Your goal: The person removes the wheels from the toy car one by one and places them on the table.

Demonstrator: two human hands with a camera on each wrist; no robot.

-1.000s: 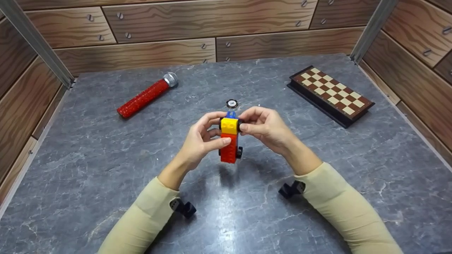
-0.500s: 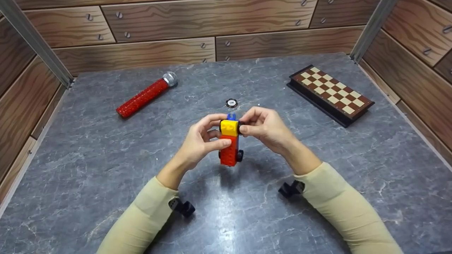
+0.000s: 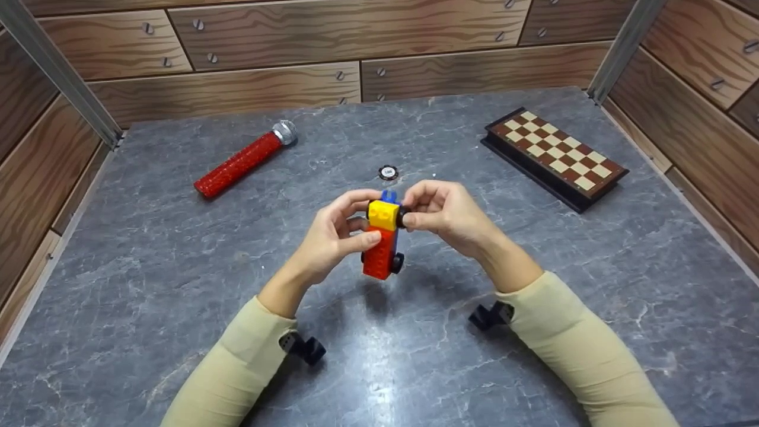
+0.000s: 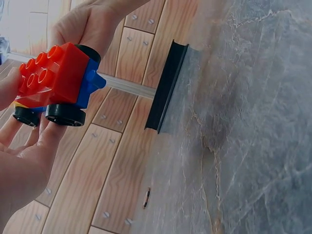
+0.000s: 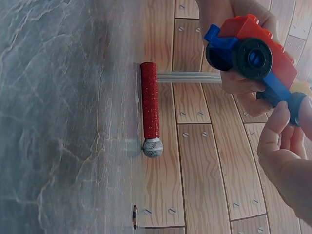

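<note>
Held up over the table is a toy car (image 3: 378, 252) of building bricks: a red block, a yellow block (image 3: 383, 214), a blue base and black wheels. My left hand (image 3: 329, 237) grips it from the left, thumb across the red block and fingers behind. The right hand (image 3: 447, 216) pinches the black wheel (image 3: 402, 216) beside the yellow block between thumb and fingers. In the right wrist view the blue base (image 5: 279, 90) and a rear wheel (image 5: 251, 58) show from the side. Red studs face the thumb in the left wrist view.
A red glittery microphone (image 3: 240, 163) lies at the back left of the grey marbled table (image 3: 178, 255). Beyond the car lies a poker chip (image 3: 388, 172). At the back right sits a folded chessboard box (image 3: 554, 157). Wood-patterned walls (image 3: 267, 35) surround the table.
The toy car has tilted slightly, its red end swinging a little to the left and toward me. Both hands keep their hold on it.
</note>
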